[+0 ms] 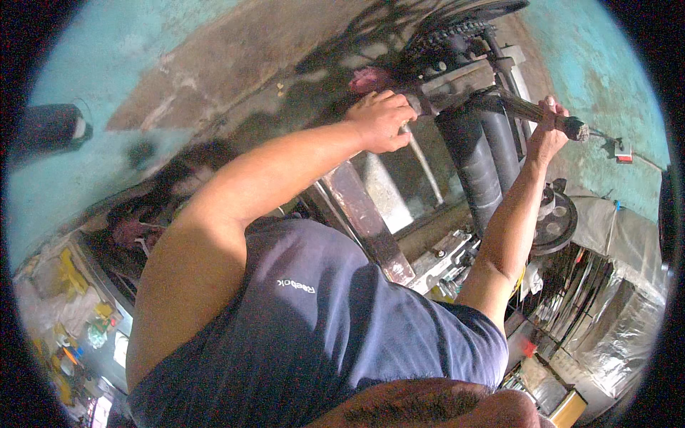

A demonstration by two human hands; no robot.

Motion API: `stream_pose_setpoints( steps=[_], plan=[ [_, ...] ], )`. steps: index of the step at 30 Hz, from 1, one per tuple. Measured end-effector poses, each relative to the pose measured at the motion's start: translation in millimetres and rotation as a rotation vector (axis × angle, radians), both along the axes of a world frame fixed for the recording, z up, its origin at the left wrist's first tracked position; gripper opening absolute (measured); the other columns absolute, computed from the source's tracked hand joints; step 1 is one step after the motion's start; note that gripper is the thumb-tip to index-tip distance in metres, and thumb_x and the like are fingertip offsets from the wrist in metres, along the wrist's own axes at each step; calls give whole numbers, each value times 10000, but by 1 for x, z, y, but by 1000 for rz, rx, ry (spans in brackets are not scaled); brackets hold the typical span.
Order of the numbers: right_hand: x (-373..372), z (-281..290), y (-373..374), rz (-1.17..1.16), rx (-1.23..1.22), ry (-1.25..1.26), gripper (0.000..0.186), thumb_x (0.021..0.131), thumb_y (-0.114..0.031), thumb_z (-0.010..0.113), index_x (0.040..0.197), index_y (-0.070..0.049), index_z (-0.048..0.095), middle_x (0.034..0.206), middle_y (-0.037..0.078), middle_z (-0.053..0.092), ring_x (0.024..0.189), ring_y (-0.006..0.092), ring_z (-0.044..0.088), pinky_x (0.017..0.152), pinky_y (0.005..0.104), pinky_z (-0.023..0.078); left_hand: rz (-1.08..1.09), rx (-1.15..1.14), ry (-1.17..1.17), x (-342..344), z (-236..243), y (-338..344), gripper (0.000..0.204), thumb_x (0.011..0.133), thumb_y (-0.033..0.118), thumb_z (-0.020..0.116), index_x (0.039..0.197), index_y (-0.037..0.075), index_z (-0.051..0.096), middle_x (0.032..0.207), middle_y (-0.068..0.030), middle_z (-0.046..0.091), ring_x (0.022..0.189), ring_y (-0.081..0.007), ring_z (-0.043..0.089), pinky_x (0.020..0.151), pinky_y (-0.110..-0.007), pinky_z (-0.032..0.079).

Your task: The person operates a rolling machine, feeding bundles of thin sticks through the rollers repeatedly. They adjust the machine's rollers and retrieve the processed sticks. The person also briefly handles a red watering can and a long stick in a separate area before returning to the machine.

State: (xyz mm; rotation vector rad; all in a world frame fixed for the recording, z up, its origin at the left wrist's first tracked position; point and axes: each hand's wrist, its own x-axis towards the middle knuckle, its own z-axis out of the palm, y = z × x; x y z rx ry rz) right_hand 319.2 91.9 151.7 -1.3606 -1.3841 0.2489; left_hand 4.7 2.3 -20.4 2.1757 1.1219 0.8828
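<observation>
My left hand (383, 121) is up near the machine frame, its fingers curled over. A thin pale metal rod (428, 167) runs down from beside its fingertips; what lies inside the grip is hidden. Farther right, my right hand (549, 134) is wrapped round a dark, thick bar (524, 107) with a rough, blunt end sticking out past the fingers. The bar's other end reaches toward two black cylinders (474, 160) standing side by side on the machine.
A toothed gear (457, 36) sits at the top of the machine, and a spoked wheel (555, 221) is below my right forearm. A brown metal beam (360, 217) slopes toward my body. Plastic sheeting (617, 328) covers a rack at the right. Clutter (71, 314) lies at left.
</observation>
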Motion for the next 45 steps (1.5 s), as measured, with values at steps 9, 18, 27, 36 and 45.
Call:
stream_pose_setpoints(
  steps=[9,18,27,36,45],
  plan=[
    [2,5,-26,119,-24,-302,302,919,-308,770,892,-13,716,757,55,686,734,158,625,698,326,505,-10,56,96,2,10,15,387,836,379,736,1102,98,723,1128,-140,672,1135,-351,604,1043,-479,438],
    [-21,42,6,198,-280,-398,215,900,-218,782,910,-27,684,821,23,669,757,125,592,691,314,485,-116,357,-430,181,60,171,497,846,389,770,1234,104,643,1187,-174,665,1160,-375,613,1019,-444,502],
    [-19,32,30,284,-413,-453,197,866,-176,721,1014,-50,689,866,50,690,805,176,646,753,333,529,-439,176,-49,227,56,222,301,918,379,655,1140,194,738,1116,-166,741,1072,-392,698,930,-489,546],
    [-43,37,53,-83,-631,-600,315,796,-233,746,1062,-67,717,986,110,754,907,251,713,833,381,547,-257,409,-208,235,10,239,353,849,343,712,1092,89,717,1042,-191,742,989,-401,703,902,-524,541],
    [-80,69,11,328,-550,-549,209,797,-94,713,1000,-52,683,913,23,700,884,137,647,823,313,526,-443,232,-147,179,24,194,359,810,343,718,1077,103,719,1048,-193,738,1004,-414,702,922,-501,545]
  ],
)
